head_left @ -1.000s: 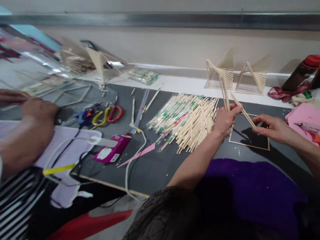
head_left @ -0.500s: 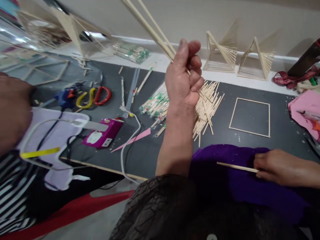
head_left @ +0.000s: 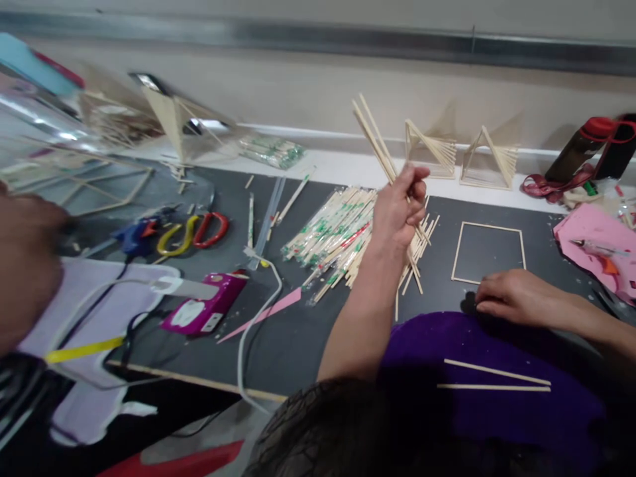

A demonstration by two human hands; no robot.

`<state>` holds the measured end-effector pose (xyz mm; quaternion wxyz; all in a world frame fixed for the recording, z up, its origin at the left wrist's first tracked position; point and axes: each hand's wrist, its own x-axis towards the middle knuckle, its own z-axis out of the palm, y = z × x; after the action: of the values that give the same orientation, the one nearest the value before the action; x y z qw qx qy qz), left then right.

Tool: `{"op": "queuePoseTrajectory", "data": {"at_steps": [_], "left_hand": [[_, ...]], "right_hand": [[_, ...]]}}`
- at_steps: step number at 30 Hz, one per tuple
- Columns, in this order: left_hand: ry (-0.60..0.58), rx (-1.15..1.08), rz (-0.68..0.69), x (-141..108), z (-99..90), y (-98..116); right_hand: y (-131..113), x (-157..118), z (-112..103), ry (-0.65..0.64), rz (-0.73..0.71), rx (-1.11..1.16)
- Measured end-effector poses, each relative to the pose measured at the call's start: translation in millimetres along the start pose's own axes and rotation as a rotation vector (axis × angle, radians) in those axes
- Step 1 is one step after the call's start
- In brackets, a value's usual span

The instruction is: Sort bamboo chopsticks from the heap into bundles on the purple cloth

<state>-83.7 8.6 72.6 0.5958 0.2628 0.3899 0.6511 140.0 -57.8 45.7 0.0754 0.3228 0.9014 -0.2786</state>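
Observation:
My left hand (head_left: pixel 400 209) is raised above the table, closed around a small bundle of thin wooden sticks (head_left: pixel 375 136) that point up and to the left. Below and behind it lies a pile of loose sticks (head_left: pixel 422 245) beside plastic-wrapped sticks (head_left: pixel 328 228). My right hand (head_left: pixel 514 298) hovers with loosely bent fingers over the near edge of a square stick frame (head_left: pixel 489 224), and no stick shows in it. Two bare sticks (head_left: pixel 497 387) lie on the purple cloth (head_left: pixel 422 344) in front of me, almost meeting at their right ends.
Two twisted stick models (head_left: pixel 489 159) stand at the back wall. Pink foam (head_left: pixel 576 232) with a glue gun (head_left: pixel 601 248) lies right, near a bottle (head_left: pixel 579 149). Scissors (head_left: pixel 211 230), a blue glue gun (head_left: pixel 134 235), a purple power box (head_left: pixel 206 305) and another person's arm (head_left: pixel 30 258) are left.
My right hand has let go of the sticks, which now lie on the purple cloth, and moved up toward the square frame. My left hand appears lower and farther right, still holding its bundle.

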Motion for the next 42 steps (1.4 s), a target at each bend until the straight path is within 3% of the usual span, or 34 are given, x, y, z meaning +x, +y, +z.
{"op": "queuePoseTrajectory", "data": {"at_steps": [4,8,11,16,21,27,29,32,36,39,42], "left_hand": [[-0.085,0.057,-0.008,-2,4.2,-26],[-0.244,0.211,0.112,-15,13.6,-50],[-0.331,0.259,0.128,-23,19.4,-58],[-0.436,0.395,0.202,-28,19.4,-60],[-0.543,0.627,0.267,-33,21.2,-65],[-0.646,0.723,0.181,-38,25.5,-75],[-0.676,0.717,0.14,-36,25.5,-77],[-0.7,0.622,0.195,-28,22.5,-76],[-0.586,0.565,0.235,-14,13.6,-71],[-0.413,0.596,0.22,-9,8.6,-70],[-0.347,0.629,0.206,-9,8.7,-69]], "right_hand": [[9,15,-12,0.262,-0.001,0.228],[11,13,-30,0.637,0.113,0.509],[13,10,-44,0.763,0.165,0.599],[12,15,-56,0.829,0.103,0.536],[3,13,-66,0.781,0.019,0.468],[5,7,-72,0.673,-0.268,0.536],[6,4,-75,0.709,-0.238,0.555],[8,-2,-83,0.843,-0.142,0.523],[22,-1,-81,0.942,-0.038,0.395],[41,12,-62,0.891,0.031,0.292],[53,21,-45,0.807,0.083,0.24]]}}
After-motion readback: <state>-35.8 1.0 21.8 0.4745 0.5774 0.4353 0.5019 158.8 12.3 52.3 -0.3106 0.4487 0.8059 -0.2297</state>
